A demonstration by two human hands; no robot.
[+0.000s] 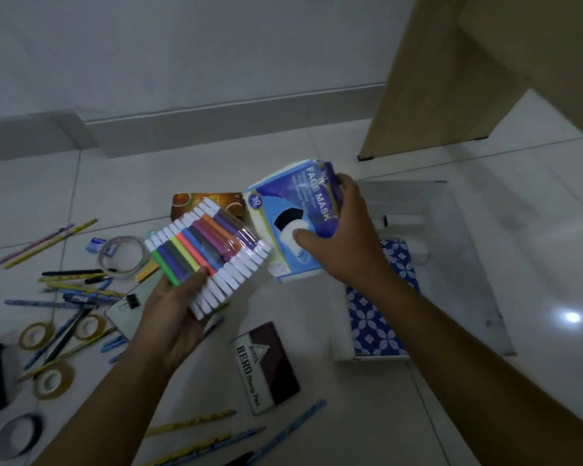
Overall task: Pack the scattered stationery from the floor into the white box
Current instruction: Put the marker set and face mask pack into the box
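Observation:
My left hand [174, 317] grips a clear-wrapped pack of coloured markers [209, 253] above the floor, its thumb across the lower caps. My right hand [344, 243] holds a blue face mask box [283, 216], fingers over its top edge and thumb on its front. The white box [451, 257] lies on the floor to the right, behind my right arm, with a blue patterned item [377, 317] inside. Pens and pencils [68, 297], tape rolls [53, 381] and a Hero stamp pad [266, 368] are scattered on the tiles.
A wooden furniture leg [428, 79] stands at the back right. A brown-orange box [206, 200] lies behind the markers. A large tape ring [123, 255], a binder clip [132, 301] and a dark roll [17, 435] sit at the left. A wall skirting runs along the back.

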